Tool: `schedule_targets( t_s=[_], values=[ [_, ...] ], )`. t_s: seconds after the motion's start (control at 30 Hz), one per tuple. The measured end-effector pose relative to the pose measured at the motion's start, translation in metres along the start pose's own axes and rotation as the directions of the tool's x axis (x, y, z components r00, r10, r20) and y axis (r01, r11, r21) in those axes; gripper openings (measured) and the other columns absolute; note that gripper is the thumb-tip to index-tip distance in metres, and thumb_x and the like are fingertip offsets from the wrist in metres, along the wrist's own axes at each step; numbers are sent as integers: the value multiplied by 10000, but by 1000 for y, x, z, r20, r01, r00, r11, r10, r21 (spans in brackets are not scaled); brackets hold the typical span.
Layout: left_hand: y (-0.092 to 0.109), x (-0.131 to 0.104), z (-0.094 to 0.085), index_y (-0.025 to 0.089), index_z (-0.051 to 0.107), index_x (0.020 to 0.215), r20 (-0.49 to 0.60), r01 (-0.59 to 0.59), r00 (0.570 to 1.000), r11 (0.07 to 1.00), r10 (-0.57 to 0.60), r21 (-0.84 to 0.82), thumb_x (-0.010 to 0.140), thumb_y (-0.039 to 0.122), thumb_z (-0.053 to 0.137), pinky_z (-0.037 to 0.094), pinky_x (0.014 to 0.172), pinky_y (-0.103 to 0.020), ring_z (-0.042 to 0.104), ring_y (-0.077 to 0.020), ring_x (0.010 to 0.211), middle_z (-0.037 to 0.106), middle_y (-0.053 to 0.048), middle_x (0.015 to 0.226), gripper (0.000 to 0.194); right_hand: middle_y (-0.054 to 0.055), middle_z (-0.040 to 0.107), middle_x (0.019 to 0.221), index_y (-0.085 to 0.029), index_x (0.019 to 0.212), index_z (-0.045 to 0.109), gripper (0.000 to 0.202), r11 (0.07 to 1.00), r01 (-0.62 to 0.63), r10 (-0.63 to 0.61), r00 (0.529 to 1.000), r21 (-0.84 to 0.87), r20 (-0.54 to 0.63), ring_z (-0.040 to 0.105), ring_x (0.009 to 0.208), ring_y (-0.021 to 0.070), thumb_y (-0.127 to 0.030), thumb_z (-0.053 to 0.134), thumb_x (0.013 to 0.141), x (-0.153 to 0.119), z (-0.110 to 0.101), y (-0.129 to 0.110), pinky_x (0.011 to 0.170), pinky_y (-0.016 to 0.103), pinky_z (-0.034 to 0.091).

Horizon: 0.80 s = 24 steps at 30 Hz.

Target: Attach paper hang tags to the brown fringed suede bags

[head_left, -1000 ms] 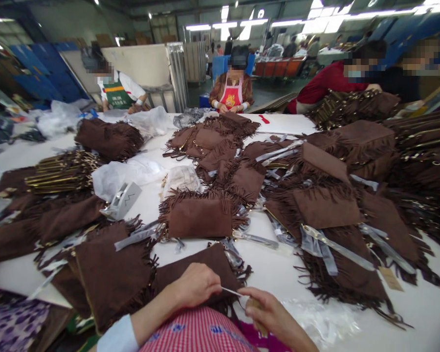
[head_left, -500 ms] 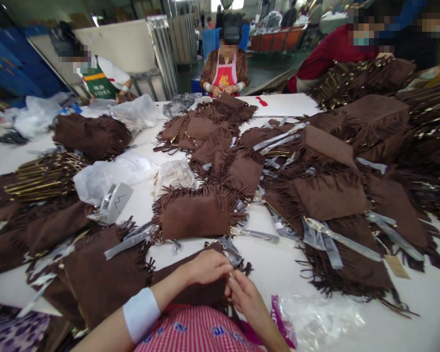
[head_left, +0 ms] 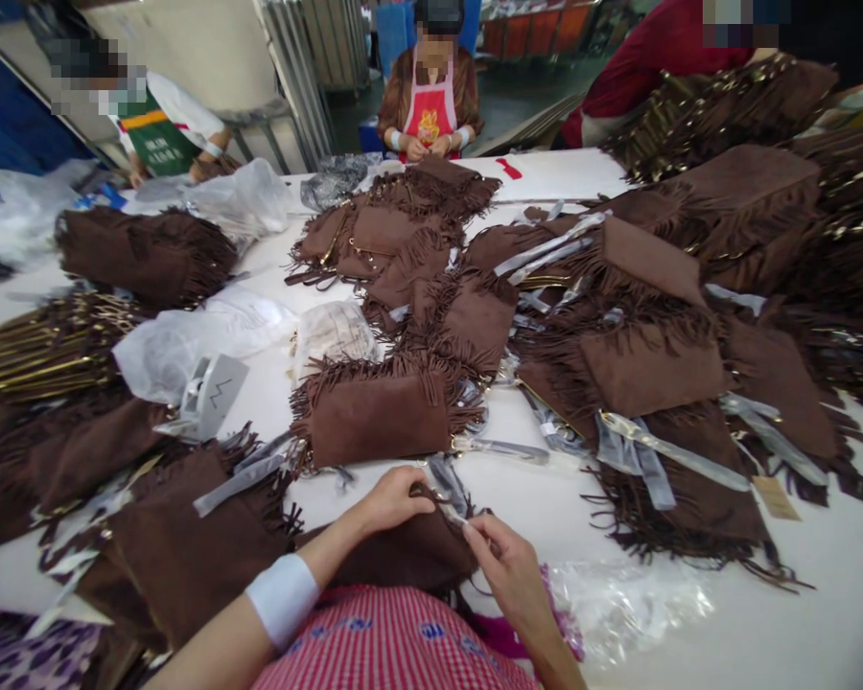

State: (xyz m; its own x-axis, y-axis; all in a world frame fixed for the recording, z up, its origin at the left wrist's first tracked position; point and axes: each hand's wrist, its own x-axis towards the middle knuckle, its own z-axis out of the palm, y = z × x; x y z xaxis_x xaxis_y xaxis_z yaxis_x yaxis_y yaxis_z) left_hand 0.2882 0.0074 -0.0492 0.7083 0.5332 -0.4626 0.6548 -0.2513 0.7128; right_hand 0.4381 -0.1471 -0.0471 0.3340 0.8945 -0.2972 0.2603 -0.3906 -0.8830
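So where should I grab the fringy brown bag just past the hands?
Probably by the near edge of that brown bag, toward its left end, coming from the side of the checked apron: it lies flat, that edge looks straight, and fringe crowds its far edge.

– What's right in front of you?
– Your left hand (head_left: 403, 498) curls at the upper edge of a brown bag (head_left: 403, 551), its grip hard to make out; your right hand (head_left: 500, 556) pinches a pale strip (head_left: 453, 516) by the bag's corner.
– And around that?
– A fringed bag (head_left: 378, 417) lies just beyond on the desk (head_left: 812, 613); crumpled clear plastic (head_left: 633, 604) sits to your right.
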Motion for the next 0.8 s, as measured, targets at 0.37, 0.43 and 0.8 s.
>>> schedule_targets(
  t_s=[0.37, 0.43, 0.8],
  values=[
    [23, -69, 12, 173, 686, 860, -191, -113, 980, 948, 57, -298, 710, 134, 579, 408, 796, -270, 564, -190, 870, 605, -30, 853, 188, 59, 750, 926, -218, 942, 732, 320, 998, 0, 8, 993, 63, -120, 675, 855, 233, -478, 557, 878, -28, -5, 1, 769, 295, 527],
    [22, -79, 12, 174, 660, 845, -239, -124, 970, 934, 43, -334, 717, 147, 581, 407, 802, -273, 561, -191, 874, 610, -29, 864, 153, 69, 756, 969, -220, 939, 741, 306, 998, 33, -24, 988, 60, -150, 680, 910, 245, -468, 576, 870, -32, -5, 1, 806, 312, 536],
    [8, -106, 16, 179, 553, 863, -254, -17, 946, 756, -199, -654, 681, 214, 644, 405, 715, -259, 548, -164, 779, 617, 21, 784, 207, 38, 720, 798, -209, 838, 720, 259, 977, 174, -166, 983, 120, -74, 666, 753, 194, -424, 585, 889, -35, 1, -15, 667, 256, 527]
  ],
)
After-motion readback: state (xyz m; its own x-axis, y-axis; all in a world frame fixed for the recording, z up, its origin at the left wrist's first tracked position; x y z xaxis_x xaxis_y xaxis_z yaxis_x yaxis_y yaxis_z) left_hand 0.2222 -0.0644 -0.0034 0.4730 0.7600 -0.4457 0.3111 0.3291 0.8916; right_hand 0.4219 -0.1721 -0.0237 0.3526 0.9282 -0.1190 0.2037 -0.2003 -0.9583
